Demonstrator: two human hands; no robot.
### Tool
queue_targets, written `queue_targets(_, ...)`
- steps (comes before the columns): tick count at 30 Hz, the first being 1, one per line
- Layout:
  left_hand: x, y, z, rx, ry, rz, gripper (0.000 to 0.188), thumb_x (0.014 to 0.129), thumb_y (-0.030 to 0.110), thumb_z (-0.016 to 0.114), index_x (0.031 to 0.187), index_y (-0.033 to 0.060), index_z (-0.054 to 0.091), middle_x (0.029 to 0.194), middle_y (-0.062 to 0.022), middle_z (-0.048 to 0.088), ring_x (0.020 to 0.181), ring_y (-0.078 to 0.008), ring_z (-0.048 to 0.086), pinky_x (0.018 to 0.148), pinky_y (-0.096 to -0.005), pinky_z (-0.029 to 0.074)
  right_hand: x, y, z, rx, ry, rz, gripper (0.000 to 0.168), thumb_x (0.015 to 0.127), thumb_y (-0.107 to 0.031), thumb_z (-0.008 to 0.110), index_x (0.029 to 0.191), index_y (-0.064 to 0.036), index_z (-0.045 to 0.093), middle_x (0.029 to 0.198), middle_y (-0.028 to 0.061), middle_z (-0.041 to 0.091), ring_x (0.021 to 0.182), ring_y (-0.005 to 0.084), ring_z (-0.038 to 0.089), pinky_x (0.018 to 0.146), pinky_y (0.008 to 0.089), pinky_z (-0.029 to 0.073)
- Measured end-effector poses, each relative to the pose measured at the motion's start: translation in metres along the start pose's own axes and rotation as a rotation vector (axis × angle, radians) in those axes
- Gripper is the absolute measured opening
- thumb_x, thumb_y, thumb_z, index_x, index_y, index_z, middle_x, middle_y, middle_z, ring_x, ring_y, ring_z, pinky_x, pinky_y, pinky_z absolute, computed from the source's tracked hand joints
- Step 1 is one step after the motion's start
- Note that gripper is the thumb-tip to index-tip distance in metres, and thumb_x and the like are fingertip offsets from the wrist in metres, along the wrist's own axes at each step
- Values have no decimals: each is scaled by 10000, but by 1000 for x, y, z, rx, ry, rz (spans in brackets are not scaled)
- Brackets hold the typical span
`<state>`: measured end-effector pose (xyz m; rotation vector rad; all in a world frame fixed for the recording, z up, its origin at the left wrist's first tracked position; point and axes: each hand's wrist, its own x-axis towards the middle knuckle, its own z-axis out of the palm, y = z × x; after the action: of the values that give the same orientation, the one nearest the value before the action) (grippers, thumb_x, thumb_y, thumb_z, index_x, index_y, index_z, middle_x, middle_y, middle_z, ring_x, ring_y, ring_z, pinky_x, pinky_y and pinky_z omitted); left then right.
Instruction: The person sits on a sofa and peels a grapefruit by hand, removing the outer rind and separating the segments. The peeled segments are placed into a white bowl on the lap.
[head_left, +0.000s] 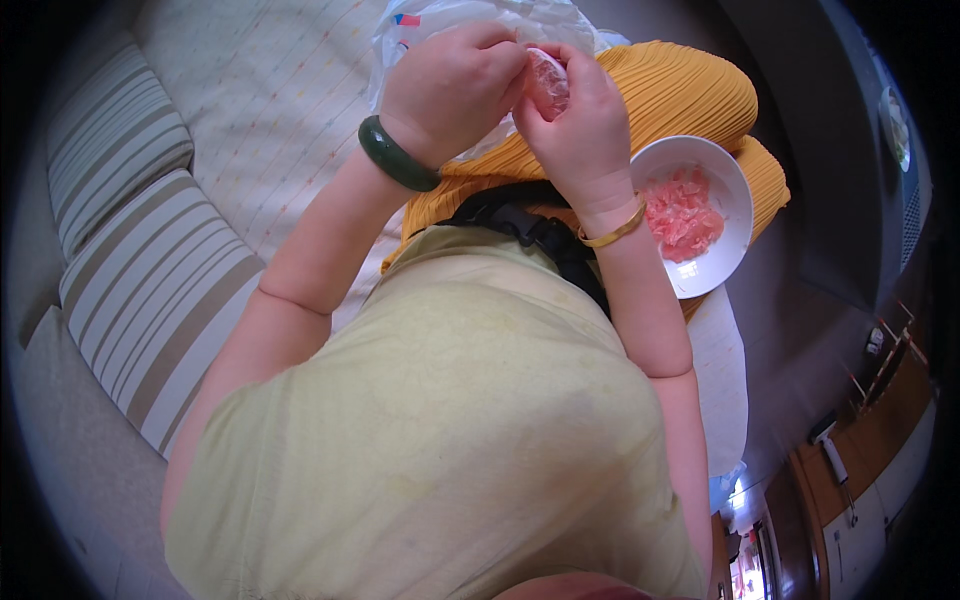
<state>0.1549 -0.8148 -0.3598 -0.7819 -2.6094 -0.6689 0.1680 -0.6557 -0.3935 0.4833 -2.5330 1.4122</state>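
Note:
My right hand (581, 124), with a gold bangle at the wrist, holds a pink citrus segment (550, 84) between thumb and fingers. White membrane still clings to the segment. My left hand (457, 86), wearing a dark green bangle, is curled against the segment's left edge; its fingertips are mostly hidden. A white bowl (731, 191) rests by my right forearm against the yellow pleated cloth over my legs. Peeled pink citrus pulp (684, 214) lies in it in loose pieces. Beneath and beyond my hands spreads a white plastic bag (394, 52).
I sit on a sofa covered with a pale patterned cloth (240, 97). Striped cushions (142, 300) lie to my left. Yellow pleated fabric (675, 86) covers my legs. A dark table (810, 150) stands to the right, with a plate (895, 127) near its far edge.

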Motion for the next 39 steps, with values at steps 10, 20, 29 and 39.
queue_targets(10, 3, -9, -8, -262, -110, -59, 185, 749, 65, 736, 900, 36, 633, 845, -68, 620, 673, -215, 625, 635, -301, 548, 0, -10, -10, 182, -46, -15, 372, 756, -64, 699, 1108, -23, 585, 1024, 136, 654, 895, 312, 652, 778, 361, 541)
queue_targets(20, -2, -16, -6, -417, -174, -251, 113, 761, 69, 697, 856, 23, 657, 773, -68, 634, 651, -123, 608, 611, -233, 516, 0, 6, -14, 862, -217, 487, 317, 846, -25, 677, 1160, -11, 640, 1077, 64, 674, 941, 133, 658, 796, 245, 550)
queue_targets(29, -3, -6, -9, -247, -45, -84, 134, 803, 112, 748, 903, 42, 692, 873, -74, 689, 738, -204, 677, 639, -303, 552, 0, -2, -7, 278, -56, 153, 333, 790, -174, 749, 1081, -27, 683, 946, 140, 710, 791, 225, 699, 716, 305, 556)
queue_targets(39, -5, 6, -6, 49, -68, -69, 117, 788, 154, 712, 849, 68, 661, 883, -52, 670, 751, -231, 655, 643, -314, 547, -3, -2, -3, 149, -35, 74, 332, 771, -121, 720, 1086, -28, 676, 942, 151, 694, 772, 271, 680, 717, 330, 550)
